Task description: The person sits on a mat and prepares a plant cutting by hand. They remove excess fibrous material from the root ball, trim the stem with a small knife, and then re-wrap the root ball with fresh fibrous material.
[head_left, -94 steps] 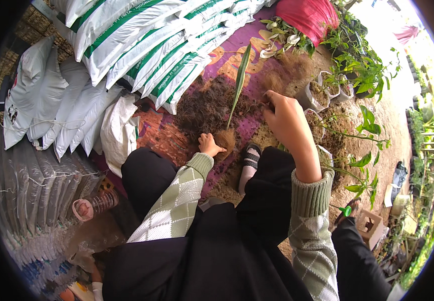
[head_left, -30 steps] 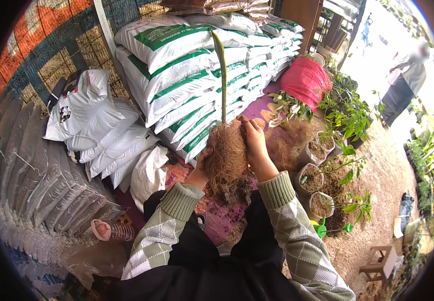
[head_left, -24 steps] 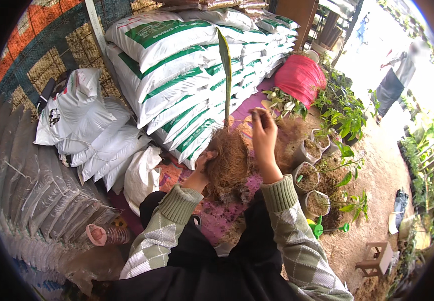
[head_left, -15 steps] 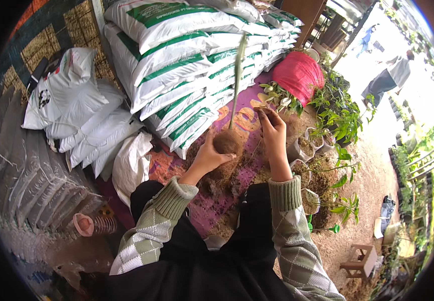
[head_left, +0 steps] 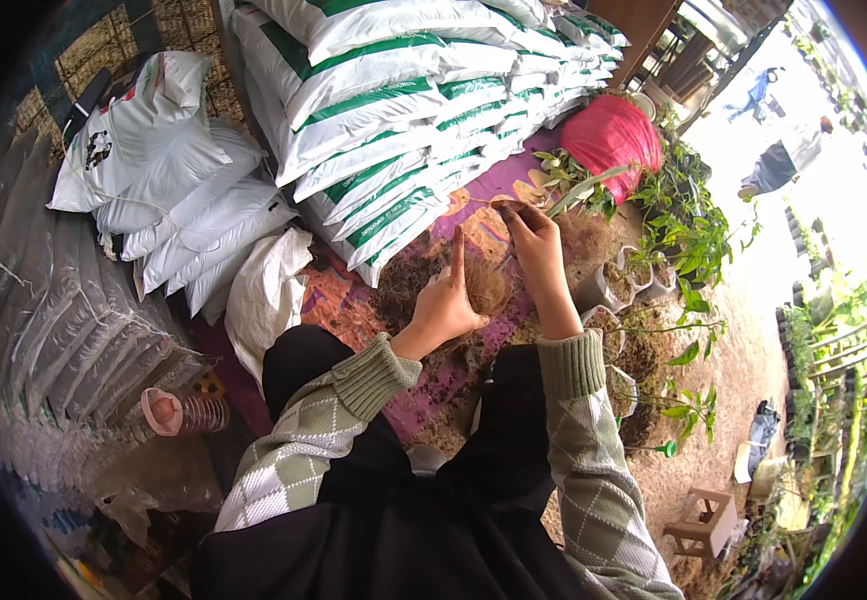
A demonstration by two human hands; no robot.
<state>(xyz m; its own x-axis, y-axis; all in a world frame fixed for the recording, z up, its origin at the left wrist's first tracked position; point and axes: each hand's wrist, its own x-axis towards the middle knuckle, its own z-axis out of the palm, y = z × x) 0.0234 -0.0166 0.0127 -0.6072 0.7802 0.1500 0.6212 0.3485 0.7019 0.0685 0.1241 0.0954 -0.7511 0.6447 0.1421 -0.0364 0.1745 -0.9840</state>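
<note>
In front of me my left hand point(head_left: 443, 310) is wrapped round a brown fibrous root ball point(head_left: 491, 290), its index finger pointing up along the side. A long green leaf point(head_left: 593, 188) leans away to the upper right behind my right hand; its join with the ball is hidden. My right hand point(head_left: 533, 245) is raised just right of the ball, thumb and fingers pinched on what looks like a thin strand point(head_left: 476, 200). Dark loose fibre point(head_left: 403, 290) lies on the purple and orange mat point(head_left: 423, 405) below.
White and green sacks point(head_left: 373, 130) are stacked ahead. Plain white bags point(head_left: 178, 180) and clear plastic point(head_left: 63, 330) lie left. On the right are potted seedlings point(head_left: 608, 285), a red sack point(head_left: 613, 145) and a small brown stool point(head_left: 703, 522). A person point(head_left: 783, 165) is far right.
The leaf has swung from upright to leaning right as the ball turned in my left hand. My left index finger has lifted. My right hand stays pinched, nearly in place.
</note>
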